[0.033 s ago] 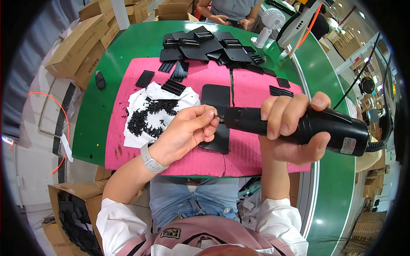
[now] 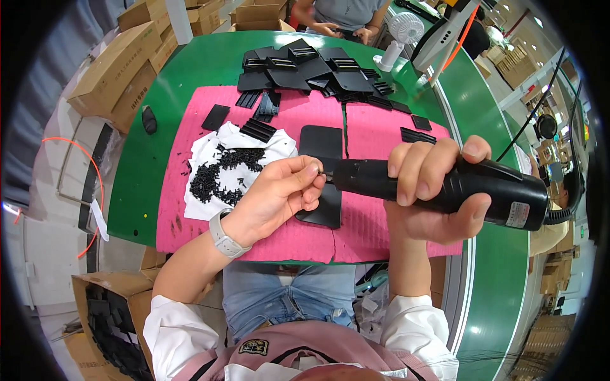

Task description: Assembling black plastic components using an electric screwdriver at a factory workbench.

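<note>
- Hands at centre: right hand (image 2: 432, 190) wrapped fully around a black electric screwdriver (image 2: 445, 184), fingers over the top of the barrel and thumb beneath; the tool lies nearly level, its nose pointing to the person's left.
- Left hand (image 2: 279, 197), with a pale wristband (image 2: 223, 236) at the wrist, meets the tool's nose; thumb and fingertips (image 2: 311, 170) are pinched together right at the bit. What they pinch is too small to make out.
- Flat black plastic plate (image 2: 321, 171) lies on the mat directly under the two hands, partly hidden by them; the tool is held above it.
- Pink mat (image 2: 375, 133) covers the near part of a green table (image 2: 203, 70), in two sheets that meet at a seam near the middle.
- White cloth (image 2: 203, 206) on the mat to the left of the plate carries a loose pile of small black screws (image 2: 219, 174), just beside the left hand.
- Black ribbed parts (image 2: 257, 129) rest at the cloth's far edge; a larger heap of black plastic pieces (image 2: 311, 70) lies at the far end of the table.
- Cardboard boxes (image 2: 121, 70) stand left of the table; one open carton (image 2: 111, 311) by the person's left knee holds more black pieces.
- Small white fan (image 2: 400, 35) stands at the far right of the table, near another person's hands (image 2: 343, 30).
</note>
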`<action>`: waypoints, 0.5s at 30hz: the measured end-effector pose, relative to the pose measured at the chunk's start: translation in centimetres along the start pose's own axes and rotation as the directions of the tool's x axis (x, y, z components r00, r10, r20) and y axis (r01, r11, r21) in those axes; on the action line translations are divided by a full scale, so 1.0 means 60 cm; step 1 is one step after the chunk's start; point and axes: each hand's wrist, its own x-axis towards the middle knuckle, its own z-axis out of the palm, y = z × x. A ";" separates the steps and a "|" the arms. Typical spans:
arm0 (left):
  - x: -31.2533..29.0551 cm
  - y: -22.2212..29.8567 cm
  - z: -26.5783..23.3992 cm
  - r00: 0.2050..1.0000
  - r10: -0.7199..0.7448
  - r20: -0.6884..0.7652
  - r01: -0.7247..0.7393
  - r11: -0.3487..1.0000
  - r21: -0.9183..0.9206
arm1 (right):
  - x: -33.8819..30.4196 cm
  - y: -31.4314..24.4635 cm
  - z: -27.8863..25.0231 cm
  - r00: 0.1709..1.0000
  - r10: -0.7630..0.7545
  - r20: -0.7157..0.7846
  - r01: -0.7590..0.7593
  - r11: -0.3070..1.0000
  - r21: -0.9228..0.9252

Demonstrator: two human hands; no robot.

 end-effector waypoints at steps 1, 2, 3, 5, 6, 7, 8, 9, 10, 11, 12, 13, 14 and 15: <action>0.000 0.000 0.001 1.000 0.006 -0.019 -0.005 0.999 0.040 | -0.001 0.000 0.002 0.999 0.011 -0.043 -0.011 1.000 -0.004; -0.001 0.000 0.001 1.000 0.014 -0.012 -0.013 0.999 0.034 | -0.002 0.000 0.004 0.998 0.015 -0.067 -0.015 1.000 -0.009; -0.001 0.001 0.002 0.999 0.031 -0.019 -0.029 0.997 0.074 | -0.003 0.000 0.005 0.996 0.025 -0.089 -0.026 1.000 -0.007; -0.003 0.002 0.002 0.999 0.047 -0.026 -0.044 0.992 0.116 | -0.004 0.000 0.004 0.986 0.052 -0.156 -0.049 0.999 0.023; -0.003 0.004 0.001 0.997 0.058 -0.052 -0.045 0.973 0.224 | -0.004 0.000 0.002 0.982 0.071 -0.178 -0.065 0.997 0.039; -0.003 0.004 0.001 0.994 0.065 -0.091 -0.031 0.942 0.335 | -0.003 0.001 -0.001 0.978 0.080 -0.194 -0.071 0.996 0.053; -0.003 0.004 0.001 0.995 0.067 -0.079 -0.037 0.943 0.331 | -0.001 0.001 -0.006 0.976 0.081 -0.203 -0.070 0.996 0.061; -0.001 0.003 0.001 0.985 0.163 -0.063 -0.115 0.876 0.468 | 0.000 0.002 -0.010 0.969 0.111 -0.223 -0.092 0.991 0.094; 0.001 0.002 0.001 0.968 0.250 -0.032 -0.182 0.782 0.596 | 0.003 0.002 -0.014 0.965 0.133 -0.225 -0.107 0.987 0.124; 0.006 0.001 0.001 0.920 0.392 -0.011 -0.255 0.618 0.744 | 0.006 0.002 -0.019 0.963 0.161 -0.218 -0.128 0.979 0.159; 0.009 0.002 -0.001 0.915 0.404 -0.005 -0.269 0.620 0.737 | 0.010 0.002 -0.024 0.953 0.169 -0.252 -0.129 0.978 0.165; 0.010 0.005 -0.004 0.837 0.547 0.004 -0.315 0.476 0.821 | 0.016 0.003 -0.030 0.942 0.207 -0.263 -0.165 0.971 0.170; 0.010 0.008 -0.007 0.737 0.675 0.034 -0.332 0.318 0.888 | 0.022 0.003 -0.035 0.938 0.240 -0.251 -0.200 0.964 0.174; 0.009 0.011 -0.010 0.721 0.692 0.036 -0.293 0.258 0.921 | 0.028 0.006 -0.039 0.923 0.262 -0.281 -0.231 0.963 0.138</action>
